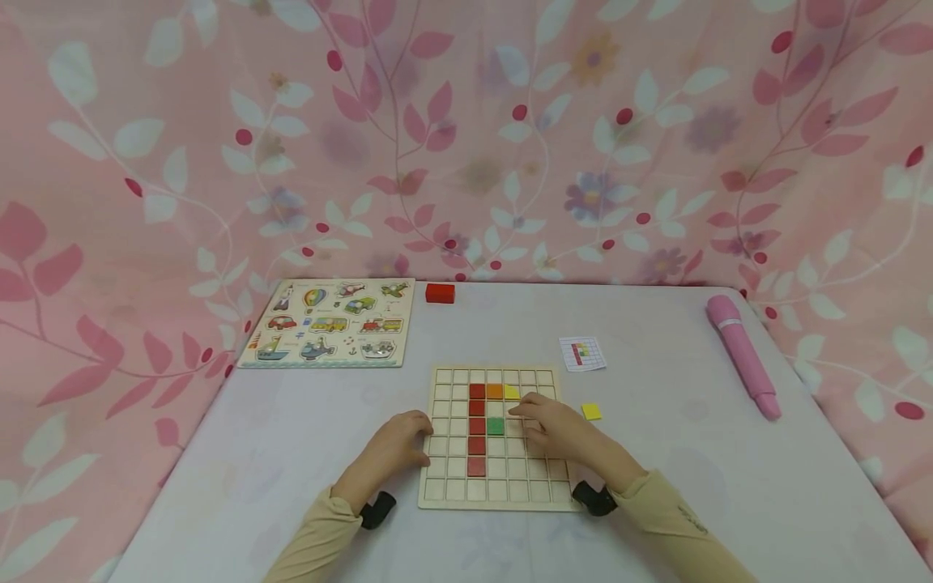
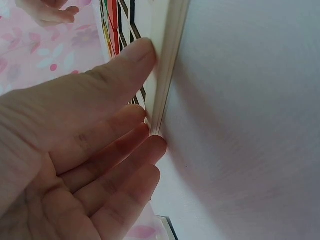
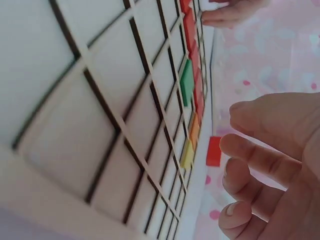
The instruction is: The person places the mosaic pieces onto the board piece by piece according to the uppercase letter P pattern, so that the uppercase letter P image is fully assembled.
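Note:
A wooden grid board lies in the middle of the table. On it a column of several red tiles stands beside an orange tile, a yellow tile and a green tile. My left hand rests at the board's left edge, thumb and fingertips against its rim in the left wrist view. My right hand hovers over the board's right side, fingertips just below the yellow tile. In the right wrist view its fingers are loosely bent, with nothing between them.
Right of the board lie a loose yellow tile and a small pattern card. A picture puzzle board and a red block sit at the back. A pink pen-shaped object lies far right.

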The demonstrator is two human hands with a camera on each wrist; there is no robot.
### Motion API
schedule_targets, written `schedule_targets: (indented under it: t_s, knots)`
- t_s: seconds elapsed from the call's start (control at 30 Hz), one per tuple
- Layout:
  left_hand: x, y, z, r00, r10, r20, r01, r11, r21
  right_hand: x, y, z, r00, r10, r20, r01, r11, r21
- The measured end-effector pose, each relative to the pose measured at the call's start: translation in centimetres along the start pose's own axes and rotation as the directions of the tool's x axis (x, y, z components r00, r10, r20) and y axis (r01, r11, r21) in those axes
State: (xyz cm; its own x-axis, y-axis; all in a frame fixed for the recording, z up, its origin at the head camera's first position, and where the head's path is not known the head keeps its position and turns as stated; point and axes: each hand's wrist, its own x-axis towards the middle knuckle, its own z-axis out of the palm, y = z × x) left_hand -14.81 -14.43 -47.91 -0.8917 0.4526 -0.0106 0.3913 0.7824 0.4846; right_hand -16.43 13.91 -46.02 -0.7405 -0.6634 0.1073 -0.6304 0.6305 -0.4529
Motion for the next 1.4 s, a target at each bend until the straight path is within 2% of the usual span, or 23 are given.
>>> schedule_targets:
  t_s: [0.27,0.43,0.53,0.73,0.97,1.17,1.4]
  knots:
    - [0.0,-0.1,0.0,1.000,0.013,-0.003,-0.013,1.000,-0.001,-3.2,1.9,-2.3,0.994,0.021,-0.111,-0.021,1.000,0.005]
    - [0.0,0.0,-0.2,1.000,-0.001,0.001,0.001,1.000,0.002,-5.3,3.3,-3.2,0.986,0.033,-0.163,-0.028,0.999,0.028]
    - [0.1,0.1,-0.4,1.000,-0.008,0.000,0.008,1.000,0.008,-6.3,3.8,-3.2,0.988,0.061,-0.140,-0.058,0.998,0.024]
    - [0.1,0.1,-0.4,1.000,-0.009,0.008,0.009,1.000,-0.027,-8.1,4.4,-2.8,0.987,0.160,-0.022,-0.159,0.986,0.045]
    - [-0.1,-0.1,-0.1,1.000,-0.016,0.015,0.016,1.000,-0.001,-8.6,4.6,-2.5,0.981,0.176,0.086,-0.179,0.984,0.019]
    - [-0.2,-0.3,0.0,1.000,-0.005,0.008,0.005,1.000,-0.003,-8.8,5.0,-1.9,0.979,0.170,0.114,-0.177,0.983,0.053]
    - [0.0,-0.1,0.0,1.000,0.001,0.008,-0.001,1.000,0.006,-9.0,5.3,-1.6,0.984,0.165,0.065,-0.169,0.984,0.063]
